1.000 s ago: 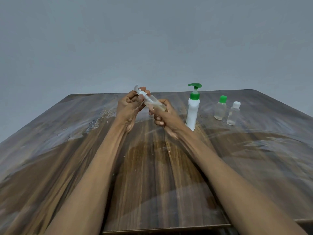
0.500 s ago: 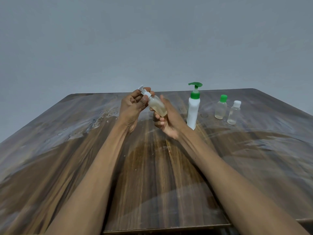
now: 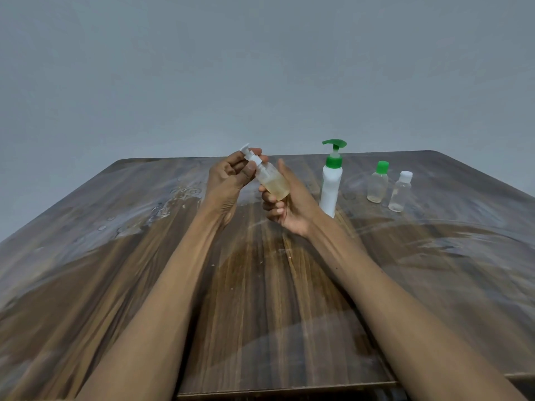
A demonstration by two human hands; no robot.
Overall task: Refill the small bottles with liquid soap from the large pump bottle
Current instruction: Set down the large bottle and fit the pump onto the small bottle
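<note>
Small pump-top bottle (image 3: 272,182), partly full of yellowish soap, is held tilted above the table (image 3: 86,256): right hand (image 3: 289,206) cradles its body steady while left hand (image 3: 231,176) pinches the white pump cap (image 3: 252,156), probably to twist it.

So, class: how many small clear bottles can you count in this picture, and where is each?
3. One with a white pump top is held tilted between the left hand and right hand; the green-capped one and the white-capped one stand right of the large pump bottle.
</note>
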